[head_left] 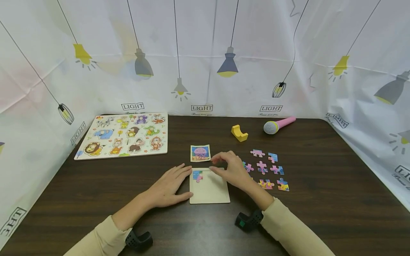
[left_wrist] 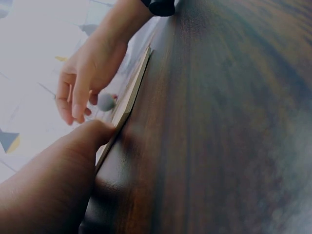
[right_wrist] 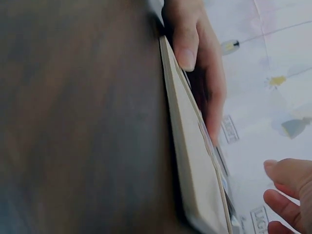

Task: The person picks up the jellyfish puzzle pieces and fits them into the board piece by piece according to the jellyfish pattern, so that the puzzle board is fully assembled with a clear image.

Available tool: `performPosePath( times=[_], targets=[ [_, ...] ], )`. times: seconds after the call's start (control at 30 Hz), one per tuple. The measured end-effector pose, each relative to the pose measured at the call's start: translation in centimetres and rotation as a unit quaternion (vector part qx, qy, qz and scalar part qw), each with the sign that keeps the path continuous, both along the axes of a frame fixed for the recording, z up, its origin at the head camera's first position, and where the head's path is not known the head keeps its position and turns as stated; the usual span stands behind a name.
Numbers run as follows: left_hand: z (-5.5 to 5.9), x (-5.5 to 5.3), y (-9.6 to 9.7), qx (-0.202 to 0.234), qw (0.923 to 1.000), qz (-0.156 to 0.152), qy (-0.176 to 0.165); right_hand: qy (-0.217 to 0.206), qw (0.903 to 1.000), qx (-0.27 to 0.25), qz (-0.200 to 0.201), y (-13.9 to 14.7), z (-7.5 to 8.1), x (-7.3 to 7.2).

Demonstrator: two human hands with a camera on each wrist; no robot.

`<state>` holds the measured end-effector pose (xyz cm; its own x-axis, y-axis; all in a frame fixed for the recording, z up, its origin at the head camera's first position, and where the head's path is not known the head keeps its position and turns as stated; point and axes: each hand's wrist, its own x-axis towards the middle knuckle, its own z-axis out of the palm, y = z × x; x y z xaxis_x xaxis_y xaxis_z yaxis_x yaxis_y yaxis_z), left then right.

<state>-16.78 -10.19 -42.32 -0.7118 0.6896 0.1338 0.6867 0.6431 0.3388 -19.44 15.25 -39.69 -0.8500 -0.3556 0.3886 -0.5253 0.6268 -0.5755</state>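
A square pale wooden puzzle tray (head_left: 211, 192) lies flat on the table. Jigsaw pieces in blue and pink (head_left: 197, 175) sit in its upper left corner. My left hand (head_left: 169, 185) rests along the tray's left side, its fingers extended and its thumb touching the edge. Above the tray's upper right part hovers my right hand (head_left: 233, 170), thumb and fingers apart and loosely bent, with nothing visible between them. Just beyond the tray lies a small picture card (head_left: 200, 154) of a pink sea creature. Several loose jigsaw pieces (head_left: 262, 167) are spread right of the right hand, which partly hides some.
An animal puzzle board (head_left: 128, 137) lies at the back left of the dark table (head_left: 96, 199). Toward the back right are a yellow curved block (head_left: 239, 133) and a pink toy microphone (head_left: 279, 125). A white cloth with lamp prints (head_left: 198, 42) hangs behind.
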Motion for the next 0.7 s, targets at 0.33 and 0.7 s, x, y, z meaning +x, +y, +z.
performPosePath(
  times=[0.33,0.7],
  targets=[
    [0.1,0.1,0.0,-0.006,1.0000,-0.002,0.002,0.011,0.9985,0.008,-0.053,3.8,0.8,-1.5],
    [0.0,0.0,0.0,-0.005,0.9999,-0.006,0.007,0.031,0.9900,0.001,-0.137,9.8,2.1,-3.1]
  ],
)
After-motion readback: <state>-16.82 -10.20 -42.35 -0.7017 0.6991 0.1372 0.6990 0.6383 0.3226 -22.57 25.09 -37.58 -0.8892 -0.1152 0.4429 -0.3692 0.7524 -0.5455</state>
